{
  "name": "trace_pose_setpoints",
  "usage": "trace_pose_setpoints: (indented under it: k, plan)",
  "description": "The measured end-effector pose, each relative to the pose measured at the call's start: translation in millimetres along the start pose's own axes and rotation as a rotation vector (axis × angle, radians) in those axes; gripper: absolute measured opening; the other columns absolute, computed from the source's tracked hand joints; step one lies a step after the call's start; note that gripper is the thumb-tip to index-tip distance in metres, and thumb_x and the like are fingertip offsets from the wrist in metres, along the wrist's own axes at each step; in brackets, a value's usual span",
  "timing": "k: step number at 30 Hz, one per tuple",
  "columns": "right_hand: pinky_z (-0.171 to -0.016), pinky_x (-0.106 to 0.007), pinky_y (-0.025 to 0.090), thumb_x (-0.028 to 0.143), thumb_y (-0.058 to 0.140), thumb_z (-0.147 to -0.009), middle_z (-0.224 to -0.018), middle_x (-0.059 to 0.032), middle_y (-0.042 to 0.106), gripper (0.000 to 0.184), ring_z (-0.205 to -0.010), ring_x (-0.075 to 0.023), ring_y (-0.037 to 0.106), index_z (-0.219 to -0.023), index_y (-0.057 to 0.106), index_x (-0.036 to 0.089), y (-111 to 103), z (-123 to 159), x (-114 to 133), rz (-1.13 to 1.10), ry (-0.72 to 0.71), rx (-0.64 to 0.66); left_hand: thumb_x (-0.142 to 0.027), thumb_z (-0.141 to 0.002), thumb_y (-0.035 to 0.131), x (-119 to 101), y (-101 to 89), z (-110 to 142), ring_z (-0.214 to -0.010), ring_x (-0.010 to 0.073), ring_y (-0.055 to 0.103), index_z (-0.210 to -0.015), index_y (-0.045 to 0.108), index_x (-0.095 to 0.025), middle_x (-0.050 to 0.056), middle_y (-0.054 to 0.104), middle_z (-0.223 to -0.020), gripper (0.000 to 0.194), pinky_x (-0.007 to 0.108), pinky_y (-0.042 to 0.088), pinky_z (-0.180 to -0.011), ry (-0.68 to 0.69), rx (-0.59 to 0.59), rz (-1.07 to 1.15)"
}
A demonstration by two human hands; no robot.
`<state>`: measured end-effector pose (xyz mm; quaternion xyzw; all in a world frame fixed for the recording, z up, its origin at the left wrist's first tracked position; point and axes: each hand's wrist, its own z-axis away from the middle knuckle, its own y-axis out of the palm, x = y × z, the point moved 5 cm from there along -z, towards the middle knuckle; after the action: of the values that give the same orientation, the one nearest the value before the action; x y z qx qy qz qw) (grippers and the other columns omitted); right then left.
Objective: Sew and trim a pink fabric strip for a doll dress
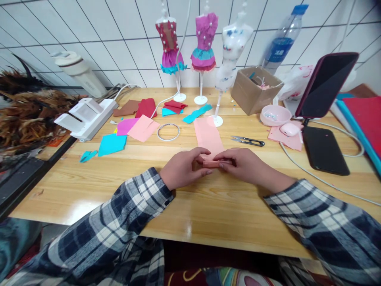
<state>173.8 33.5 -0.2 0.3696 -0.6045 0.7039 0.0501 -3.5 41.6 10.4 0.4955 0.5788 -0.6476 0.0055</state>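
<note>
A long peach paper strip (208, 135) lies on the table, its near end turned up into a narrow fold or roll. My left hand (187, 167) has thumb and fingers closed around the left end of that fold. At its right end, my right hand (245, 163) pinches the paper between thumb and fingers. The far end of the strip reaches the round base of a white mini dress form (235, 43). Thread snips (248, 140) lie just beyond my right hand. A silver ring (168, 132) rests beyond my left hand.
Two dressed mini mannequins (170, 47) stand by the tiled wall. Coloured paper pieces (112, 144) and a power strip (92, 119) are at left. A cardboard box (255, 90), pink bowl (275, 114), propped phone (327, 85), black phone (326, 151) and cable (321, 182) are at right.
</note>
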Motion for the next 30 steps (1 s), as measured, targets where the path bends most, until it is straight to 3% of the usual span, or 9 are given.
trace_pose_setpoints:
  k: [5, 12, 17, 23, 26, 30]
  plan:
    - [-0.070, -0.027, 0.046, 0.026, 0.059, -0.084, -0.097, -0.0011, 0.075, 0.030, -0.080, -0.0164, 0.066, -0.112, 0.070, 0.026, 0, -3, -3, -0.044, 0.111, -0.024, -0.022, -0.085, 0.061, 3, 1.2, -2, -0.080, 0.0167, 0.070, -0.116, 0.056, -0.020, 0.001, 0.073, -0.086, 0.032, 0.029, 0.052, -0.071, -0.050, -0.068, -0.061]
    - [-0.075, -0.028, 0.048, 0.027, 0.063, -0.081, -0.101, -0.0021, 0.074, 0.032, -0.084, -0.0168, 0.065, -0.112, 0.069, 0.024, -1, -3, -6, -0.104, 0.121, -0.085, -0.020, -0.083, 0.061, 7, 1.0, -2, -0.074, 0.0151, 0.069, -0.111, 0.054, -0.022, -0.002, 0.072, -0.081, 0.029, 0.027, 0.050, -0.066, -0.123, -0.078, -0.013]
    - [-0.070, -0.029, 0.044, 0.027, 0.061, -0.081, -0.094, -0.0008, 0.074, 0.033, -0.078, -0.0171, 0.063, -0.113, 0.069, 0.027, 0, -12, -13, -0.039, 0.182, -0.032, -0.019, -0.085, 0.058, 8, 2.3, -2, -0.069, 0.0144, 0.066, -0.111, 0.053, -0.021, -0.002, 0.069, -0.078, 0.027, 0.027, 0.049, -0.064, -0.120, -0.083, -0.070]
    - [-0.067, -0.028, 0.042, 0.025, 0.061, -0.079, -0.086, -0.0002, 0.071, 0.034, -0.075, -0.0167, 0.061, -0.112, 0.068, 0.026, 0, -22, -14, -0.034, 0.217, 0.036, -0.026, -0.091, 0.054, -12, -3.3, -1, -0.092, 0.0228, 0.060, -0.107, 0.061, -0.018, 0.007, 0.067, -0.099, 0.019, 0.038, 0.046, -0.081, 0.092, -0.147, -0.424]
    - [-0.068, -0.028, 0.042, 0.026, 0.060, -0.079, -0.088, -0.0007, 0.071, 0.034, -0.076, -0.0169, 0.061, -0.112, 0.067, 0.026, -1, -23, -12, -0.031, 0.242, 0.051, -0.028, -0.094, 0.050, -22, -0.6, 0, -0.089, 0.0217, 0.059, -0.095, 0.068, -0.021, 0.005, 0.068, -0.095, 0.019, 0.037, 0.044, -0.081, 0.250, -0.085, -0.566]
    - [-0.068, -0.028, 0.042, 0.028, 0.062, -0.077, -0.089, -0.0004, 0.071, 0.036, -0.077, -0.0175, 0.062, -0.113, 0.066, 0.028, -3, -25, -10, 0.003, 0.251, 0.059, -0.030, -0.092, 0.054, -23, 5.1, 0, -0.092, 0.0203, 0.061, -0.094, 0.069, -0.019, 0.005, 0.070, -0.093, 0.019, 0.036, 0.044, -0.085, 0.317, 0.012, -0.620]
